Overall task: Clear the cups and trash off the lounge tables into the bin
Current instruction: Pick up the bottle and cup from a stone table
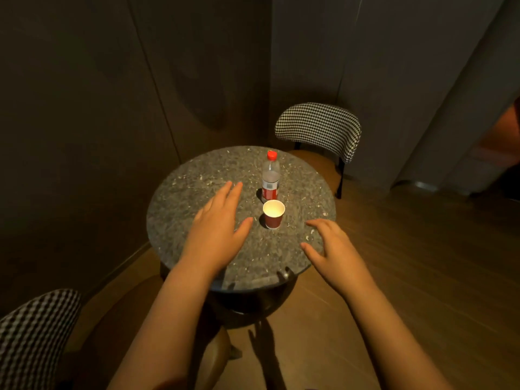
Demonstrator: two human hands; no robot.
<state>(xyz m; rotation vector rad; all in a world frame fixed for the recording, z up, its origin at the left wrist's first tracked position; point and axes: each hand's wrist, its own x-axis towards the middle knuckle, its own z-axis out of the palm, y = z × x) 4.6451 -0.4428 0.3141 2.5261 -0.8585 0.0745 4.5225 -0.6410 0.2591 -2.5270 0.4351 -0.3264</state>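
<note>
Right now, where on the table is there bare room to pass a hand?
The table is bare left of the bottle to its rim, and right of bottle and cup toward the chair. The middle is crowded: cup just before bottle, left hand alongside.

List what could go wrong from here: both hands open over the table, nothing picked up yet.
1. The cup stands close in front of the bottle; the left hand reaching past for the bottle could knock the cup over.
2. The cup is open-topped and I cannot tell if it is empty; a tilted grab by the right hand might spill onto the table.
3. No bin shows in this view, so the carry could be long.
</note>
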